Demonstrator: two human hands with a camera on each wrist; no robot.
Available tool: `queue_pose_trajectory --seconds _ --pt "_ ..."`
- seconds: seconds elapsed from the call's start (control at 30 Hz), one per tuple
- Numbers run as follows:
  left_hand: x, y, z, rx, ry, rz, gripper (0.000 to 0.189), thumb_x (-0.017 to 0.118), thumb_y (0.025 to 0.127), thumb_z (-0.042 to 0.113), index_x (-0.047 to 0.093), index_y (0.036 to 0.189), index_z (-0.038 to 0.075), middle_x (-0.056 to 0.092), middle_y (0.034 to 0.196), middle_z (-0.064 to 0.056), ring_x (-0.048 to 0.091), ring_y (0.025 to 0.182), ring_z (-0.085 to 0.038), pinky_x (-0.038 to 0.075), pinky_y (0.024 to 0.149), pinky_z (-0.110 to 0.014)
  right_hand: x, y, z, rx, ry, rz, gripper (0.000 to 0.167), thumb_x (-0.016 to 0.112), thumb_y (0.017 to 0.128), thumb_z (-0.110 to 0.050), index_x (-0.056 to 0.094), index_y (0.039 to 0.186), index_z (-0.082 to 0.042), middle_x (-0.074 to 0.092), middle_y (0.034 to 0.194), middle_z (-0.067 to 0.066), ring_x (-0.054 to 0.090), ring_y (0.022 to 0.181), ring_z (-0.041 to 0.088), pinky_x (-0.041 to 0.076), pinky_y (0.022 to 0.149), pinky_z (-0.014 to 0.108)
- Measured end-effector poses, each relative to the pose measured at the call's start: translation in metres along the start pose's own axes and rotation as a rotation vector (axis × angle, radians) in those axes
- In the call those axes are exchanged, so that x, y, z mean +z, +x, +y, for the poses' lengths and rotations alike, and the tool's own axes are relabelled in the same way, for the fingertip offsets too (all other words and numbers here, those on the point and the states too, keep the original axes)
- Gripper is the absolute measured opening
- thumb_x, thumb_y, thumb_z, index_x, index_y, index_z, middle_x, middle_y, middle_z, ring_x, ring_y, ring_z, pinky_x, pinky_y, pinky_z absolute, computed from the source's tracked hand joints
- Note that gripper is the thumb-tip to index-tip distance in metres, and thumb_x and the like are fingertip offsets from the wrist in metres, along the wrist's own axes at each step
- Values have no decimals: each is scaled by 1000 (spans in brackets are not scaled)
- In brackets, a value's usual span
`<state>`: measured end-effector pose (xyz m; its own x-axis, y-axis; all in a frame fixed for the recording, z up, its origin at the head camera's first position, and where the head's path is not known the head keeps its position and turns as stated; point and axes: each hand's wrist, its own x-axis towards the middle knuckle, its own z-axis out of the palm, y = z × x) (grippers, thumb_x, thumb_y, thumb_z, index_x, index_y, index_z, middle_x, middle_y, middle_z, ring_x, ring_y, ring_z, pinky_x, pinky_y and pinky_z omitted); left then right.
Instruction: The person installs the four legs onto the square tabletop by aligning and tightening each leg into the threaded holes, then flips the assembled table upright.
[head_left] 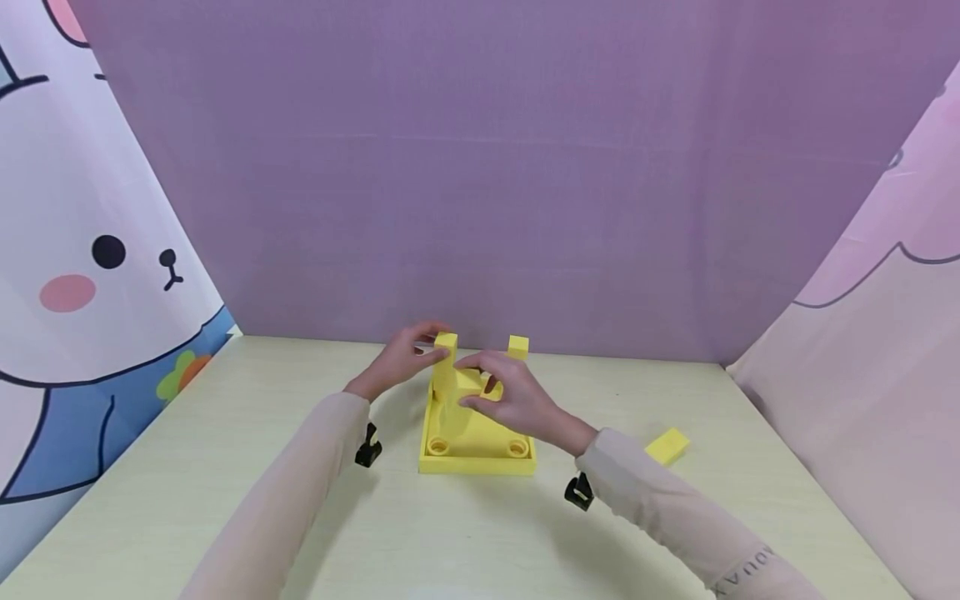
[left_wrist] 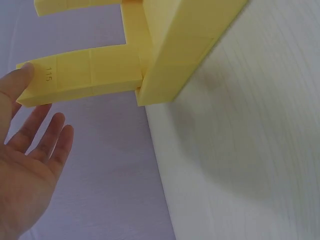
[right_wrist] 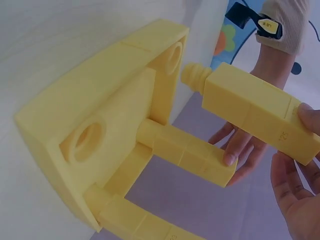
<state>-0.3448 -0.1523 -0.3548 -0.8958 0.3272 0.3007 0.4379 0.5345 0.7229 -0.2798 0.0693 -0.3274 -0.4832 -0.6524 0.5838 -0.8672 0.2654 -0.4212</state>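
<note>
Nearest me, the front rim of the yellow base [head_left: 477,466] lies well in from the side edges of the table [head_left: 420,542], with broad room left and right and a loose yellow block [head_left: 669,446] towards the right edge. My right hand [head_left: 516,397] pinches a held leg [right_wrist: 257,112], its threaded tip just beside the near-left socket [head_left: 438,447]. Farther off, my left hand [head_left: 400,362] grips the far-left leg [left_wrist: 75,75], across from the far-right leg [head_left: 518,346], the table's back edge close behind by the purple curtain [head_left: 480,192]
</note>
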Motion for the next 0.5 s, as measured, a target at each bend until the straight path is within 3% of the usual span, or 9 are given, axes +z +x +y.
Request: queue_pose_trajectory --seconds 0.5 --pt "-3 2 -3 34 -18 -32 40 61 88 20 52 125 7 58 120 -11 55 109 -28 47 90 -45 12 0 2 17 25 -22 40 73 77 -12 59 113 -4 63 109 7 56 93 15 52 64 27"
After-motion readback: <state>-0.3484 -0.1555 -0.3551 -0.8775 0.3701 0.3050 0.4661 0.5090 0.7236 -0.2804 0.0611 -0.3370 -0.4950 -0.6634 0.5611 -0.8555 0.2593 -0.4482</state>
